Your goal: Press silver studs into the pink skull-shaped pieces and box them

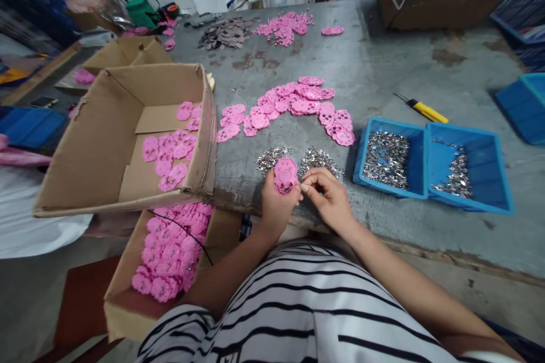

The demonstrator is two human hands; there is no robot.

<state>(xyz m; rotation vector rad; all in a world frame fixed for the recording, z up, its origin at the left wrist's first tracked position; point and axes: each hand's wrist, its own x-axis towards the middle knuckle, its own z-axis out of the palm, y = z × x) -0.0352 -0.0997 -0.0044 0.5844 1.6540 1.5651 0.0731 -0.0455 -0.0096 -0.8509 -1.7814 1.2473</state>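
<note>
My left hand [275, 207] grips a pink scalloped plastic piece [285, 174] upright at the table's front edge. Small dark holes or fittings show along the lower part of that piece. Beside its lower right edge, my right hand [326, 195] is closed in a pinch; whatever lies between thumb and fingers is too small to make out. Just beyond the hands lie two heaps of small shiny metal parts, a left heap [272, 157] and a right heap [320, 161]. Farther back, an arc of loose pink pieces [293, 96] overlaps on the grey table [383, 62].
Two blue bins, a left bin [360, 167] and a right bin [494, 176], hold metal parts. Behind them lies a yellow-handled tool [426, 110]. A cardboard box [97, 125] stands left, above a lower box [117, 303] full of pink pieces. Dark flat pieces [227, 33] lie farther back.
</note>
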